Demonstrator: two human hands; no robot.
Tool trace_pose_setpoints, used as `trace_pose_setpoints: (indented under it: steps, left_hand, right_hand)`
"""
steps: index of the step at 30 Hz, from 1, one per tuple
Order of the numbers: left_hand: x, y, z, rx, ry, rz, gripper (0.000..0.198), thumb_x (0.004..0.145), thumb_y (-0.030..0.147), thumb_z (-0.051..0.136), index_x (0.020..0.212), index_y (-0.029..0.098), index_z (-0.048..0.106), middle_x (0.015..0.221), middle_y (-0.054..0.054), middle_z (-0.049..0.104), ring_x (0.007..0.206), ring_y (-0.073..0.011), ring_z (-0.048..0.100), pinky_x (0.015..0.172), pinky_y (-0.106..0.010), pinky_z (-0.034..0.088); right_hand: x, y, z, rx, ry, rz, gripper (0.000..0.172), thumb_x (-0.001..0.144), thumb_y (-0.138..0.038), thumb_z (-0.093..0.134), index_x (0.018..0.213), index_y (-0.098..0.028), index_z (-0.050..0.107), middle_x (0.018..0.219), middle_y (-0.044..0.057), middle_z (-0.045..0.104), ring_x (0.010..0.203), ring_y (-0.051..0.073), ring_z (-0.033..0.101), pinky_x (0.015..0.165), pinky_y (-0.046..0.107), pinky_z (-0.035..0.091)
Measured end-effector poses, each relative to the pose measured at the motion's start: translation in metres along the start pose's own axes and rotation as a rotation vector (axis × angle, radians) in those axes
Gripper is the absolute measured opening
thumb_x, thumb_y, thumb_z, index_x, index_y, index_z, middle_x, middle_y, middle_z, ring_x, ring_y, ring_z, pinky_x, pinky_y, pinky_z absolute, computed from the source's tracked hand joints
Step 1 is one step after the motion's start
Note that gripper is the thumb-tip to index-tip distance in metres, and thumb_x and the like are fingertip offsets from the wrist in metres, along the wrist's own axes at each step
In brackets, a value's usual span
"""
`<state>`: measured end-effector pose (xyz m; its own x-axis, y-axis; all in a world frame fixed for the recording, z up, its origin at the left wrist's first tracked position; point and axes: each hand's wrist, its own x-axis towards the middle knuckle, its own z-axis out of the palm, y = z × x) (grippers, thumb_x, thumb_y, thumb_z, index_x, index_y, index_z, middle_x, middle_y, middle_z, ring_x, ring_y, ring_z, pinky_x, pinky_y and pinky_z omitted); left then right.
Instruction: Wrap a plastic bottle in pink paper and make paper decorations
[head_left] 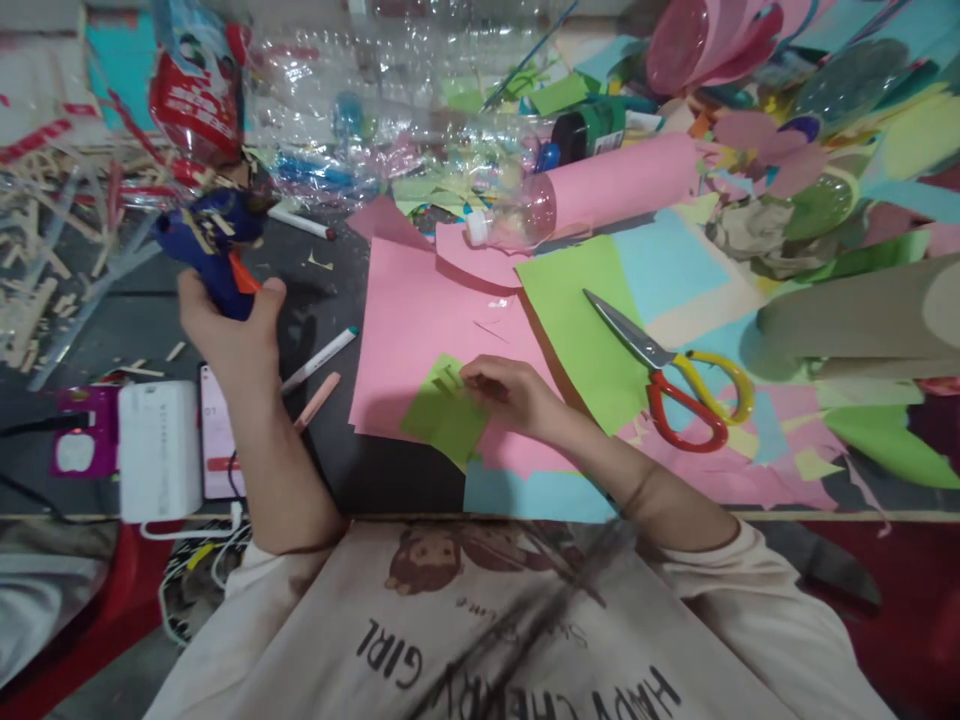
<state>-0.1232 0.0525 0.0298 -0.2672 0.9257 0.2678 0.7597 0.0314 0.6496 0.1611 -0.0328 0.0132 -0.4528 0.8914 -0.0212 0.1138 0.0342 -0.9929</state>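
My left hand (234, 325) is wrapped round the handle of a dark blue glue gun (204, 235) with an orange trigger, raised over the left side of the table. Its nozzle end is hard to make out against the clutter. My right hand (514, 392) is closed, fingertips pinched together at the edge of a small green paper piece (444, 420). Whatever lies between those fingers is too small to tell. Short darker green strips show on the piece beside the fingertips. Beneath it lies a larger sheet of pink paper (405, 320).
Scissors (652, 350) with red and yellow handles rest half-spread on green paper (585, 370). A pink-wrapped bottle (622, 188) lies behind. Left are markers (322, 358), a phone (217, 400), a white box (159, 450) with cables, and wooden sticks (45, 250). Plastic bottles crowd the back.
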Motion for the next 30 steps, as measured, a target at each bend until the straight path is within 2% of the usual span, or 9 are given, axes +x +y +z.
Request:
trace_pose_setpoints:
  steps: [2, 5, 6, 8, 13, 18, 21, 26, 30]
  left_hand:
    - [-0.009, 0.013, 0.003, -0.208, 0.09, 0.032, 0.045, 0.073, 0.032, 0.063, 0.11, 0.019, 0.041, 0.11, -0.004, 0.059, 0.1, -0.019, 0.058, 0.093, -0.038, 0.05]
    - [-0.024, 0.037, 0.012, -0.333, -0.224, 0.019, 0.063, 0.062, 0.041, 0.074, 0.113, 0.021, 0.043, 0.11, -0.005, 0.062, 0.096, -0.02, 0.061, 0.09, -0.039, 0.053]
    - [-0.029, 0.044, 0.015, -0.283, -0.327, 0.012, 0.064, 0.06, 0.042, 0.076, 0.111, 0.021, 0.045, 0.108, -0.005, 0.063, 0.096, -0.0214, 0.062, 0.09, -0.04, 0.053]
    - [-0.036, 0.052, 0.023, -0.134, -0.411, 0.015, 0.059, 0.056, 0.04, 0.078, 0.104, 0.02, 0.05, 0.098, -0.004, 0.064, 0.094, -0.0241, 0.062, 0.088, -0.042, 0.053]
    - [-0.044, 0.055, 0.029, -0.021, -0.453, 0.068, 0.057, 0.061, 0.034, 0.071, 0.114, 0.019, 0.054, 0.087, -0.001, 0.063, 0.084, -0.0218, 0.063, 0.077, -0.035, 0.053]
    - [-0.047, 0.056, 0.03, -0.032, -0.534, 0.102, 0.062, 0.063, 0.036, 0.064, 0.121, 0.018, 0.055, 0.078, 0.001, 0.063, 0.068, -0.0179, 0.059, 0.065, -0.03, 0.049]
    - [-0.048, 0.057, 0.031, 0.051, -0.551, 0.083, 0.063, 0.063, 0.034, 0.063, 0.124, 0.019, 0.055, 0.072, 0.003, 0.062, 0.063, -0.0172, 0.058, 0.061, -0.028, 0.047]
    - [-0.048, 0.062, 0.03, 0.207, -0.581, 0.09, 0.062, 0.067, 0.034, 0.06, 0.126, 0.015, 0.052, 0.08, -0.002, 0.065, 0.073, -0.0226, 0.064, 0.067, -0.031, 0.048]
    - [-0.047, 0.061, 0.033, 0.277, -0.606, 0.101, 0.059, 0.068, 0.036, 0.057, 0.124, 0.017, 0.052, 0.085, -0.004, 0.067, 0.079, -0.0249, 0.066, 0.072, -0.032, 0.049]
  right_hand:
    - [0.001, 0.001, 0.003, -0.002, 0.039, 0.03, 0.01, 0.084, -0.026, 0.056, 0.075, -0.023, 0.053, 0.069, -0.002, 0.052, 0.059, 0.012, 0.042, 0.057, 0.027, 0.035]
    - [0.004, 0.004, 0.006, 0.087, 0.146, 0.12, 0.015, 0.082, -0.031, 0.061, 0.074, -0.023, 0.052, 0.064, -0.004, 0.047, 0.058, 0.011, 0.042, 0.056, 0.027, 0.036]
    - [0.005, 0.005, 0.006, 0.155, 0.185, 0.152, 0.018, 0.081, -0.035, 0.064, 0.074, -0.023, 0.052, 0.064, -0.004, 0.047, 0.058, 0.011, 0.044, 0.055, 0.026, 0.038]
    - [0.007, 0.006, 0.003, 0.309, 0.269, 0.2, 0.025, 0.078, -0.043, 0.07, 0.077, -0.023, 0.053, 0.064, -0.005, 0.049, 0.055, 0.011, 0.048, 0.053, 0.025, 0.043]
    - [0.01, 0.008, -0.014, 0.533, 0.474, 0.191, 0.042, 0.064, -0.053, 0.081, 0.078, -0.024, 0.054, 0.063, -0.007, 0.057, 0.049, 0.009, 0.056, 0.051, 0.025, 0.052]
    - [0.011, 0.011, -0.024, 0.543, 0.529, 0.176, 0.042, 0.066, -0.051, 0.082, 0.079, -0.024, 0.052, 0.063, -0.008, 0.057, 0.048, 0.008, 0.058, 0.051, 0.024, 0.054]
    - [0.011, 0.012, -0.026, 0.562, 0.566, 0.163, 0.041, 0.066, -0.048, 0.083, 0.078, -0.024, 0.052, 0.061, -0.009, 0.056, 0.046, 0.008, 0.058, 0.048, 0.022, 0.053]
    - [0.013, 0.011, -0.027, 0.59, 0.624, 0.154, 0.045, 0.059, -0.049, 0.086, 0.074, -0.023, 0.053, 0.055, -0.011, 0.056, 0.042, 0.007, 0.057, 0.044, 0.019, 0.051]
    - [0.013, 0.011, -0.027, 0.602, 0.619, 0.131, 0.041, 0.061, -0.047, 0.086, 0.072, -0.023, 0.054, 0.055, -0.011, 0.058, 0.045, 0.007, 0.059, 0.048, 0.021, 0.054]
